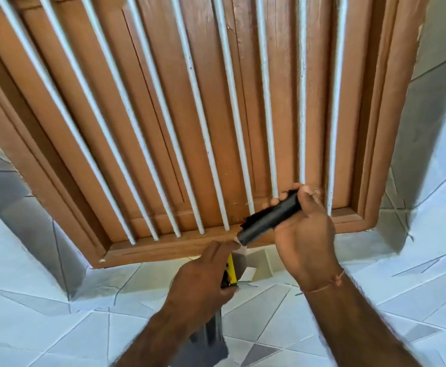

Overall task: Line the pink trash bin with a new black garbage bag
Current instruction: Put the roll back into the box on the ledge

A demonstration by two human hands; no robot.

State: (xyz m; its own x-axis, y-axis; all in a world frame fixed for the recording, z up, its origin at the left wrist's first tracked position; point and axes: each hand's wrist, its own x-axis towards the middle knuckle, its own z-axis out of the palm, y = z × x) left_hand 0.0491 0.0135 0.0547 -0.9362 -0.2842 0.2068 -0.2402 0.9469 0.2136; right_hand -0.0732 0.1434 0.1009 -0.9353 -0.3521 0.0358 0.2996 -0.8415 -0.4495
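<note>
A black garbage bag roll (269, 218) is held up in front of a barred window. My right hand (306, 234) is wrapped around its upper end. My left hand (206, 276) pinches a small white tab at the roll's lower end. A yellow and black wrapper (231, 271) shows behind the left hand's fingers. A dark grey sheet (211, 337) hangs below my left wrist; whether it is a bag I cannot tell. The pink trash bin is not in view.
Brown wooden shutters (163, 115) behind white vertical bars (232, 102) fill the upper view, in a brown frame (163, 250). Pale patterned wall tiles (44, 300) surround it. A small white ledge piece (248, 274) sits under the frame.
</note>
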